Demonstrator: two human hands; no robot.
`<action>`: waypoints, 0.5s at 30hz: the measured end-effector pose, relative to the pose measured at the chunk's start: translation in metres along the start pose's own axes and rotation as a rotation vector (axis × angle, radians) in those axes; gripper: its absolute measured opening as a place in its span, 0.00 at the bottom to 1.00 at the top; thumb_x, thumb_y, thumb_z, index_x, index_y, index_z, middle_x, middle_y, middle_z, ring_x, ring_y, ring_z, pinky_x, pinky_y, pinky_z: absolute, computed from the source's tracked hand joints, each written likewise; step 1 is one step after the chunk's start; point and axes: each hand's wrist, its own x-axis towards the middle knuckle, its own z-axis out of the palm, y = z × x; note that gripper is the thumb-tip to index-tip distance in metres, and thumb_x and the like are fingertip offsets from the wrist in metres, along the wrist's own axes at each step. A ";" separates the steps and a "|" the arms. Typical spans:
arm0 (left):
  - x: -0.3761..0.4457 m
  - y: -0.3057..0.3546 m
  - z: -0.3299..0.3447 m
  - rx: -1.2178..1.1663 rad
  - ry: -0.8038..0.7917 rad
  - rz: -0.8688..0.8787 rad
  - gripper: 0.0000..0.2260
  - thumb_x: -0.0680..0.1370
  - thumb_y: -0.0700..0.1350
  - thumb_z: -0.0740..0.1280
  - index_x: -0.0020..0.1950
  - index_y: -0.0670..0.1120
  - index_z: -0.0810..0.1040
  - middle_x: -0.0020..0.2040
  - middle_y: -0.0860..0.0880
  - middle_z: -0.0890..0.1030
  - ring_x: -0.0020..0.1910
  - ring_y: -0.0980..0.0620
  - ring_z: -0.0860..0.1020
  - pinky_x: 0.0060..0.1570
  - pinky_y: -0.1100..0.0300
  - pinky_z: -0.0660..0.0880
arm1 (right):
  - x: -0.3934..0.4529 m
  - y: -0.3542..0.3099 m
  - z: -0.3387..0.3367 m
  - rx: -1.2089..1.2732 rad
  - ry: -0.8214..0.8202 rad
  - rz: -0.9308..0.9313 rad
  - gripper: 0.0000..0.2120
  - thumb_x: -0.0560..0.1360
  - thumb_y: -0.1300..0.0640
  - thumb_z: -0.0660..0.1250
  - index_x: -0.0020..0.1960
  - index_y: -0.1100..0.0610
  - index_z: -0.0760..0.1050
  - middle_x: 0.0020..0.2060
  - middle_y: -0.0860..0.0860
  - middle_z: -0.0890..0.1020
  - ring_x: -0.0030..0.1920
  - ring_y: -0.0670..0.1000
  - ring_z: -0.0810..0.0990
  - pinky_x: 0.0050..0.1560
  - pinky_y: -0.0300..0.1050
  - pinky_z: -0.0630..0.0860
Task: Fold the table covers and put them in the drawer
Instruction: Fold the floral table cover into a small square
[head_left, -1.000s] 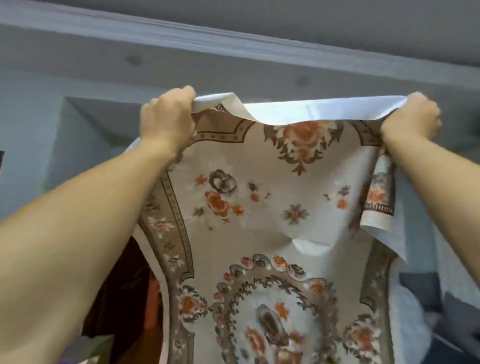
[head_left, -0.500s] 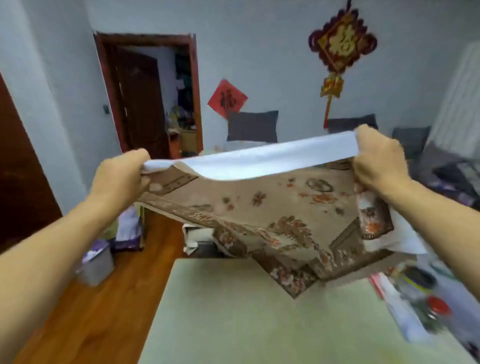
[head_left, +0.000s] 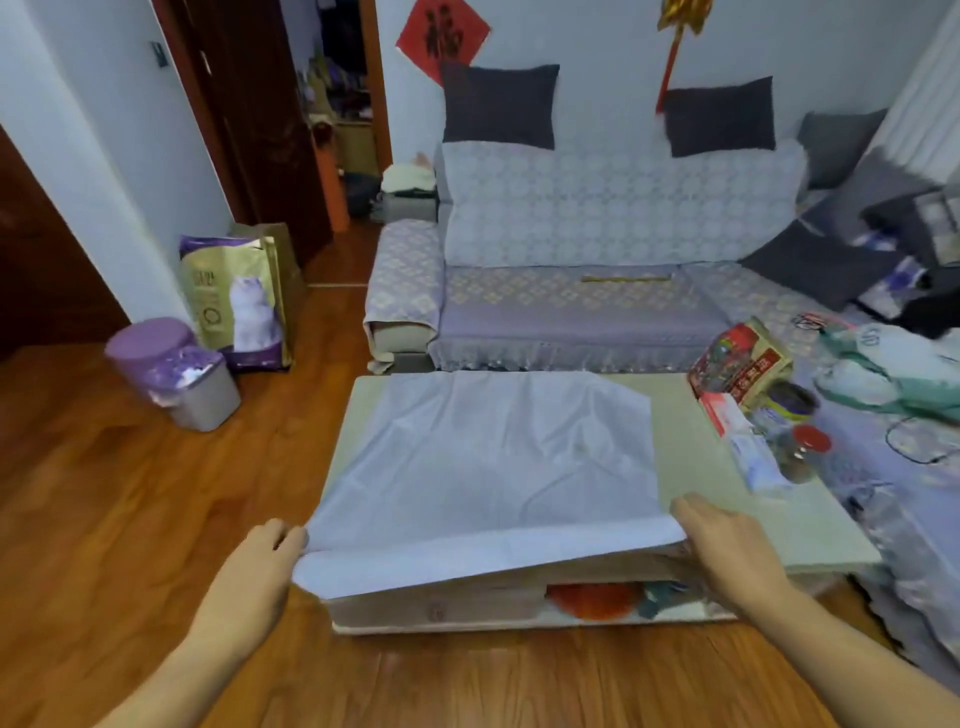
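The table cover (head_left: 493, 467) lies spread over the low coffee table (head_left: 727, 499), its plain pale-blue underside facing up and the floral side hidden. Its near edge hangs over the table's front. My left hand (head_left: 254, 571) grips the near left corner, lifted slightly off the table. My right hand (head_left: 727, 551) holds the near right corner at the table's front edge. Under the tabletop an open shelf shows something orange-red (head_left: 597, 597). I cannot pick out a drawer.
Packets, jars and a red box (head_left: 743, 364) crowd the table's right end. A sofa (head_left: 571, 291) with dark cushions stands behind. On the wood floor to the left are a cat-food bag (head_left: 234, 296) and a purple-lidded bin (head_left: 176, 369). A doorway (head_left: 332, 104) opens at the back left.
The cover was held high in the air, floral side toward me; both hands have swung it down and laid it over the table, plain side up, still holding the near corners.
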 end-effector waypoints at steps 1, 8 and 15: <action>-0.014 0.007 0.001 0.024 -0.008 -0.015 0.12 0.68 0.38 0.68 0.45 0.51 0.70 0.41 0.53 0.66 0.38 0.49 0.67 0.30 0.55 0.64 | -0.017 -0.009 0.006 0.031 -0.041 0.039 0.32 0.50 0.54 0.84 0.42 0.50 0.64 0.35 0.50 0.73 0.29 0.58 0.78 0.24 0.44 0.61; -0.064 -0.002 0.025 -0.203 0.107 -0.348 0.16 0.70 0.34 0.73 0.56 0.46 0.80 0.49 0.48 0.81 0.48 0.42 0.80 0.40 0.50 0.76 | -0.059 -0.024 0.041 -0.115 0.055 0.196 0.19 0.59 0.68 0.80 0.41 0.57 0.73 0.35 0.53 0.72 0.27 0.59 0.75 0.25 0.43 0.60; -0.044 0.006 0.029 -0.100 0.084 -0.179 0.19 0.67 0.29 0.70 0.55 0.43 0.79 0.47 0.45 0.80 0.45 0.38 0.80 0.39 0.47 0.76 | -0.091 -0.025 0.072 -0.076 0.076 0.345 0.15 0.72 0.62 0.71 0.42 0.51 0.65 0.37 0.53 0.76 0.34 0.62 0.78 0.28 0.48 0.69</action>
